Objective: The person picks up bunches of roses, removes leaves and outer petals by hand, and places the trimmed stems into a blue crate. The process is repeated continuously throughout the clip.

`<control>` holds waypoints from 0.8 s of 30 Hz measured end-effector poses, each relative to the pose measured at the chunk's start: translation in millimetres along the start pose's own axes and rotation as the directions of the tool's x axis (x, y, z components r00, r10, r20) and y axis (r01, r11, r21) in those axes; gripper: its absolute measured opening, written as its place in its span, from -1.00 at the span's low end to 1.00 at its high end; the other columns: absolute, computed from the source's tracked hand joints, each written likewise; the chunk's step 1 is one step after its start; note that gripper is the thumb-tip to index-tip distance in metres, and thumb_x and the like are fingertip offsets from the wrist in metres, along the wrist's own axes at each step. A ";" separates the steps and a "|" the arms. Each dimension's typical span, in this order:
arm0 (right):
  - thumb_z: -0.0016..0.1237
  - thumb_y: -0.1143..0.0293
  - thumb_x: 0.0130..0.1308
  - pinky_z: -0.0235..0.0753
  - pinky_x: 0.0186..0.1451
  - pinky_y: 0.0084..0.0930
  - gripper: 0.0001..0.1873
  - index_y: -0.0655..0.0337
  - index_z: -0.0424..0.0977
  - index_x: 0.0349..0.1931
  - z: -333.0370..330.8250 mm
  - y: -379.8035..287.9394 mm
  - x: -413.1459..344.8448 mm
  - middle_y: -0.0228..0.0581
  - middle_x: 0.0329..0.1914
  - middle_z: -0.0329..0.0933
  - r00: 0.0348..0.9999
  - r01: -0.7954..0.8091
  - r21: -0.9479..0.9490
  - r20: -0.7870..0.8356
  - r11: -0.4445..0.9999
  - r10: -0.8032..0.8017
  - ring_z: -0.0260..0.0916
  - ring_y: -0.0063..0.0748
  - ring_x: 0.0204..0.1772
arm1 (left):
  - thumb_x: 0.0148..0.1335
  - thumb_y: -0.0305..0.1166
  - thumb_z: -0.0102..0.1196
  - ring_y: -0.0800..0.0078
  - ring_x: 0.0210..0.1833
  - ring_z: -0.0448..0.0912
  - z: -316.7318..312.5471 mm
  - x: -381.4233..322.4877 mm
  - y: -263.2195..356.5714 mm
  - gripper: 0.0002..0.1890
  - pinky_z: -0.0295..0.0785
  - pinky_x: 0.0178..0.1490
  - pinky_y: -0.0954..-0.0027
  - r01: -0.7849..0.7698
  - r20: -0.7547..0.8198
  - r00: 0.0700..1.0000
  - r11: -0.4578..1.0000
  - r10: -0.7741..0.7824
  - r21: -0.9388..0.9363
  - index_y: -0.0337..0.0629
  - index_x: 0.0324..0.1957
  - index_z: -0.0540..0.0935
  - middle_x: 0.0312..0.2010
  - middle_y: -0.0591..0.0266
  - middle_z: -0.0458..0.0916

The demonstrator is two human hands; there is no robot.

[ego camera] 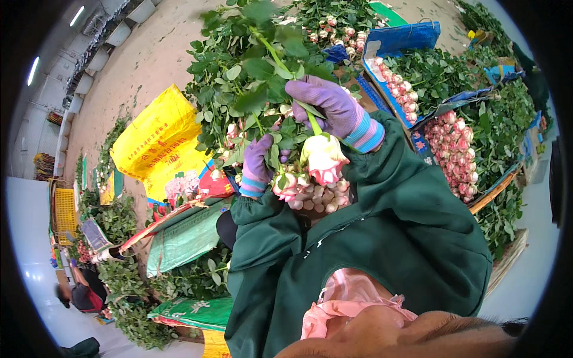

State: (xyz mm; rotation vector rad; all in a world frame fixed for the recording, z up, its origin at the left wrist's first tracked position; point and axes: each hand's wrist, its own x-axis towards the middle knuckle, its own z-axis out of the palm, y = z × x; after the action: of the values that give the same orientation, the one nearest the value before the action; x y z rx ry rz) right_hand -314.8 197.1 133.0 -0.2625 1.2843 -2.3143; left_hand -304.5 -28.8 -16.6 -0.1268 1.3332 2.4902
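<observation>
My right hand, in a purple knit glove with a striped cuff, grips the green stem of a cream rose with pink petal edges. The bloom points down toward my chest, and its leafy stem runs up past the fingers, blurred at the top. To the left and lower, my left hand, gloved the same way, closes around a rose stem below leaves. A pink-edged rose hangs just beside that hand. Beneath both hands lie more pale blooms, partly hidden by the roses and my sleeves.
Piled leafy rose stems lie beyond my hands. A yellow printed sack and a green sack are at left. Rose bunches fill blue-lined holders at right. Another person is at the far lower left.
</observation>
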 end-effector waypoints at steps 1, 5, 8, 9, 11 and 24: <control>0.05 0.16 0.40 0.27 -0.59 -0.71 -0.71 0.23 0.45 -0.16 5.9 -4.8 0.0 -0.43 -0.52 0.52 0.998 0.038 -0.029 -0.044 0.999 -0.040 0.35 -0.72 -0.60 | 0.42 -0.29 0.00 0.25 -0.41 0.66 -3.9 5.7 -4.0 -0.64 0.58 -0.40 0.35 0.015 -0.001 1.000 1.000 -0.015 -0.007 -0.33 0.12 0.47 -0.24 0.03 0.64; 0.10 0.11 0.35 0.19 -0.65 -0.78 -0.63 0.23 0.41 -0.11 -15.4 -36.8 -3.6 -0.40 -0.51 0.56 0.993 0.108 -0.145 -0.029 0.984 -0.114 0.30 -0.79 -0.65 | 0.41 -0.27 0.01 0.25 -0.38 0.67 -4.4 16.0 -13.1 -0.60 0.59 -0.38 0.34 -0.037 0.041 0.999 0.991 0.032 0.129 -0.32 0.17 0.46 -0.24 0.07 0.64; 0.06 0.08 0.37 0.46 -0.52 -0.72 -0.56 0.28 0.41 0.02 -63.7 -66.9 1.4 -0.32 -0.23 0.66 0.997 0.067 -0.446 0.002 0.893 -0.075 0.57 -0.70 -0.34 | 0.41 -0.19 0.03 0.29 -0.37 0.63 2.5 8.0 -8.2 -0.55 0.56 -0.34 0.38 0.073 -0.019 0.997 0.995 -0.072 0.068 -0.26 0.20 0.46 -0.23 0.13 0.65; 0.03 0.11 0.39 0.50 -0.48 -0.66 -0.58 0.26 0.41 0.05 -112.9 -76.8 13.8 -0.32 -0.20 0.66 0.999 -0.008 -0.251 0.036 0.968 0.018 0.59 -0.65 -0.34 | 0.41 -0.15 0.02 0.32 -0.38 0.60 7.8 14.9 -13.2 -0.53 0.52 -0.33 0.41 0.069 0.003 0.998 0.997 -0.069 0.024 -0.25 0.22 0.46 -0.24 0.15 0.65; -0.04 0.12 0.42 0.59 -0.38 -0.53 -0.59 0.19 0.40 0.11 -187.1 -73.9 20.4 -0.30 -0.16 0.66 0.989 -0.098 -0.549 -0.147 0.830 0.019 0.62 -0.52 -0.31 | 0.42 -0.19 -0.01 0.33 -0.35 0.57 10.0 16.5 -17.0 -0.55 0.50 -0.33 0.40 0.096 -0.051 0.994 0.995 -0.095 0.018 -0.24 0.23 0.45 -0.20 0.15 0.64; -0.08 0.10 0.35 0.50 0.00 -0.01 -0.60 0.05 0.41 0.11 -465.7 198.2 -95.4 0.07 -0.11 0.60 0.708 -0.677 -0.728 -0.685 0.112 -0.175 0.54 0.13 -0.02 | 0.42 -0.12 -0.01 0.38 -0.25 0.55 44.6 15.7 -30.1 -0.54 0.47 -0.24 0.41 0.147 -0.238 0.962 0.989 -0.136 0.032 -0.21 0.21 0.47 -0.12 0.17 0.61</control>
State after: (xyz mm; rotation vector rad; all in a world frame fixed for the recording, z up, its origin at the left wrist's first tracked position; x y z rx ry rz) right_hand -349.5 503.4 -279.6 0.4519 2.8084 -0.7413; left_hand -306.9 27.2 -18.9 -0.5026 1.4197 2.3772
